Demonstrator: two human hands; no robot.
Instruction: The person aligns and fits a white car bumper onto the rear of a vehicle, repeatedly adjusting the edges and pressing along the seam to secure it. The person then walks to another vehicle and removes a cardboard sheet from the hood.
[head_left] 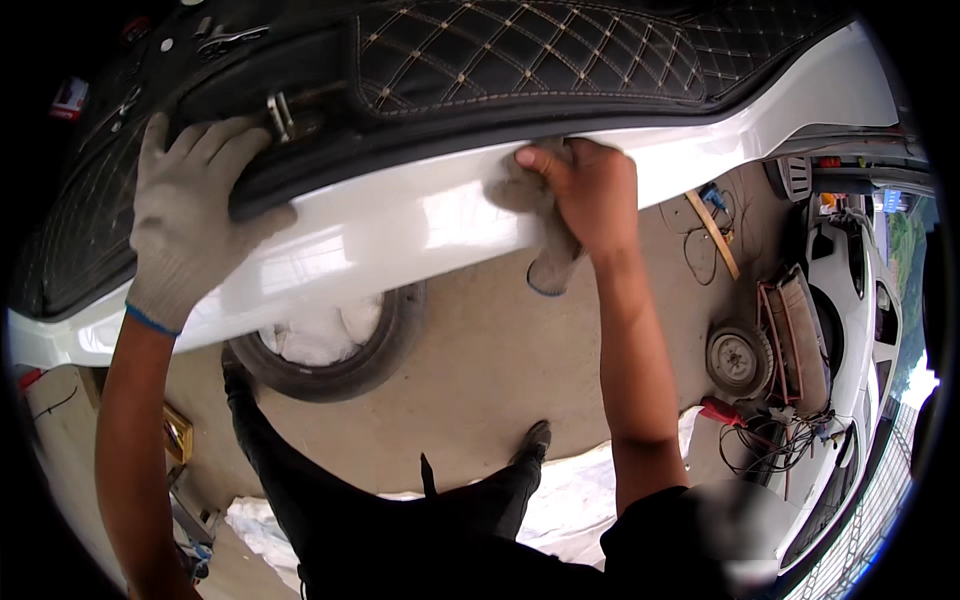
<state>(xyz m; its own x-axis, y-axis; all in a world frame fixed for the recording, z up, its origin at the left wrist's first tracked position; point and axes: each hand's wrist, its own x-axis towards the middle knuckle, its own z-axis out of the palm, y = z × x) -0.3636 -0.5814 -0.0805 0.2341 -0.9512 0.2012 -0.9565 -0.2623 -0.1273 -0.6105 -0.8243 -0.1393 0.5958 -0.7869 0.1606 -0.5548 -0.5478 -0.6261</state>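
A long white car body panel (400,222), glossy and curved, crosses in front of me, with black trim along its far side. My left hand (195,205) wears a grey knit glove with a blue hem. Its fingers are spread over the black edge, and the thumb rests toward the white panel. Bare, my right hand (600,195) is closed around a loose grey glove (556,255), whose cuff hangs below the panel's near edge. Part of that glove lies against the white surface. Near my left fingertips stands a metal latch (281,116).
Black quilted lining (540,55) lies beyond the panel, with a wrench-like tool (230,38) at far left. Below, a tire (395,355) holds white wrapped material. At right are a wooden strip (713,235), cables, a wheel (740,358) and a white car (845,255).
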